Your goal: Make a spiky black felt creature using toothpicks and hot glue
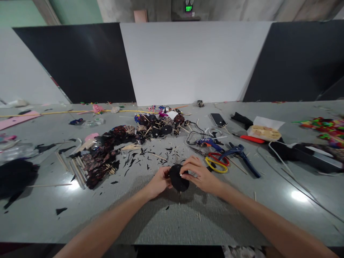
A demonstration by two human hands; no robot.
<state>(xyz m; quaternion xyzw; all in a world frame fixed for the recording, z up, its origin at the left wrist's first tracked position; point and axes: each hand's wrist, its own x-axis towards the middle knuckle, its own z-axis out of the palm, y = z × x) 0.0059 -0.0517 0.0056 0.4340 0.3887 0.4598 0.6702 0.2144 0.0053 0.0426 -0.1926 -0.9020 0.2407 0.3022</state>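
Note:
A round black fabric disc [178, 181] is held up just above the table, near its front middle. My left hand [160, 182] grips the disc's left edge, thumb and fingers closed on it. On the other side, the fingertips of my right hand [198, 175] are pinched together against its upper right face. A small pale bit shows at those fingertips, too small to name. Behind my hands lie scattered black fabric scraps [131, 162]. Scissors with red and yellow handles [217, 164] rest just beyond my right hand.
Small stick-and-fabric umbrella shapes [145, 125] pile up at the back middle. Bundled patterned fabric and sticks [99, 165] lie left. To the right are blue pliers [243, 159], a glue gun [211, 144] with its cord, a phone [218, 119] and a red-handled cutter [252, 138]. Upright panels [193, 61] border the back.

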